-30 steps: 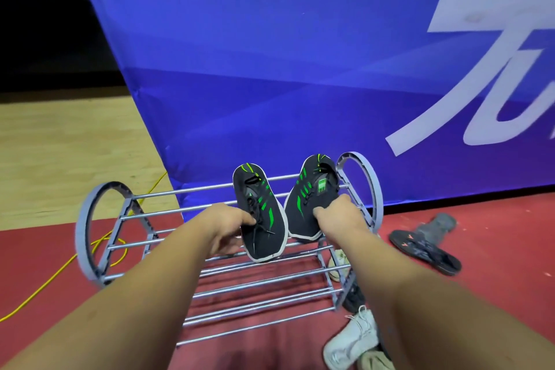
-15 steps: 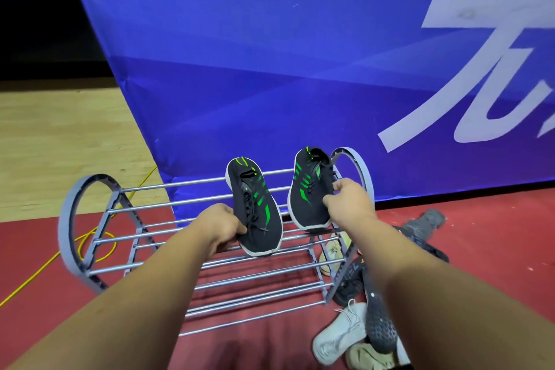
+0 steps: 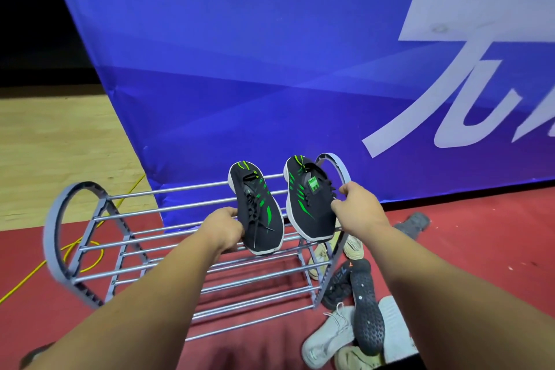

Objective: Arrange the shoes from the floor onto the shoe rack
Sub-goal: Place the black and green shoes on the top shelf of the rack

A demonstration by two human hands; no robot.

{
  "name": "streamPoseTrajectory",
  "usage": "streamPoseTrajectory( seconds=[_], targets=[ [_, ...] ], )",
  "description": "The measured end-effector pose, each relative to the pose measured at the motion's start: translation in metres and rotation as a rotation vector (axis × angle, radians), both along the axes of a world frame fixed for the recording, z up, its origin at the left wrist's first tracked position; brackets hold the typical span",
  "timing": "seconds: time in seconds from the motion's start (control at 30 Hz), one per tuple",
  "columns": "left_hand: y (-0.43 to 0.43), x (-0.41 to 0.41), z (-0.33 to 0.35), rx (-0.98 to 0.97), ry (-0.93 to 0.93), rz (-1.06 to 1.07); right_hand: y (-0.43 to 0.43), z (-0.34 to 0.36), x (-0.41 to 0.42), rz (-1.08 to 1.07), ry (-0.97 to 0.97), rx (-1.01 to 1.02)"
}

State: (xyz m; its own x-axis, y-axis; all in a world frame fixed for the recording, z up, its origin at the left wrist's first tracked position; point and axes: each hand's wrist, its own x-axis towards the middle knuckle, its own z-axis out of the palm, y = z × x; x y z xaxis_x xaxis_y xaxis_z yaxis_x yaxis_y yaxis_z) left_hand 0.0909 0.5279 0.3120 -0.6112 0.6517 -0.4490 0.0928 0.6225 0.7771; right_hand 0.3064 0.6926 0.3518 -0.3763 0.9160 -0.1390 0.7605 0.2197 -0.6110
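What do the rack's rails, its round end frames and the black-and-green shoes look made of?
Rails: likely metal tube, shiny silver glints. End frames: probably matte grey plastic, notched inner edge. Shoes: black knit-looking fabric, white soles perhaps rubber or foam.

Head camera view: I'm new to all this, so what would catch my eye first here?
Two black sneakers streaked with green sit on the top bars of the grey shoe rack, the left sneaker gripped by the left hand, the right sneaker by the right hand. Behind looms a huge blue banner, and loose shoes lie heaped on the red floor at the rack's right end.
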Motion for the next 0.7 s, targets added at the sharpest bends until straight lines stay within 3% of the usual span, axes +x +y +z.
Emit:
streamPoseTrajectory(
  seconds=[0.2, 0.4, 0.5, 0.7],
  targets=[
    [0.002, 0.023, 0.052, -0.089, 0.415, -0.197, -0.006, 0.03, 0.02, 0.045, -0.074, 0.061],
    [0.003, 0.066, 0.109, -0.148, 0.755, -0.421, -0.029, 0.066, 0.058, 0.207, -0.34, 0.215],
    [0.002, 0.098, 0.133, -0.134, 0.844, -0.513, -0.039, 0.085, 0.089, 0.196, -0.383, 0.251],
    [0.006, 0.166, 0.165, -0.078, 0.835, -0.672, -0.046, 0.108, 0.167, 0.147, -0.471, 0.308]
  ],
)
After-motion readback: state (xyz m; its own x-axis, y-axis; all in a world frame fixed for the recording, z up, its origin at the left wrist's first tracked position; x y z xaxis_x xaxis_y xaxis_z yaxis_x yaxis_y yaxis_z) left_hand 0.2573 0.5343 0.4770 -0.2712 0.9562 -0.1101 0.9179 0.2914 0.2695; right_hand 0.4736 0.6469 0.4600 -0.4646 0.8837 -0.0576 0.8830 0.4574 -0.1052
